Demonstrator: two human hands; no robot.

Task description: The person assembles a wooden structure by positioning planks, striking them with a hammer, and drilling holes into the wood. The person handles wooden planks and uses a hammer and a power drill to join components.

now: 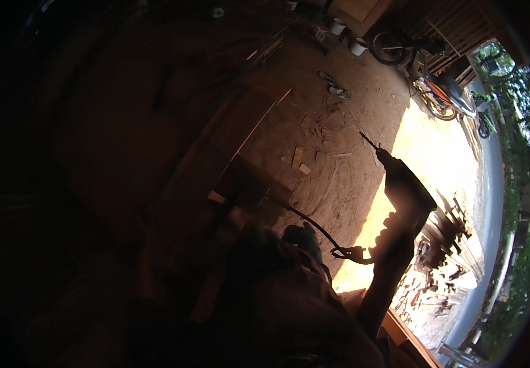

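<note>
My right hand (395,238) is closed around the handle of a power drill (407,187), seen as a dark silhouette against the sunlit ground. Its long drill bit (369,141) points up and to the left, touching nothing. From the bottom of the handle a dark cord (314,223) loops back leftward to a dark wooden piece (255,184) on the bench. I cannot make out my left hand; the left side of the view is in deep shadow.
A long wooden board (216,138) runs along the bench at left. Wood scraps (298,158) and sandals (335,86) lie on the dirt floor. Farther off stand motorcycles (442,98) and a white bucket (358,46). A wood pile (439,251) lies in sunlight at right.
</note>
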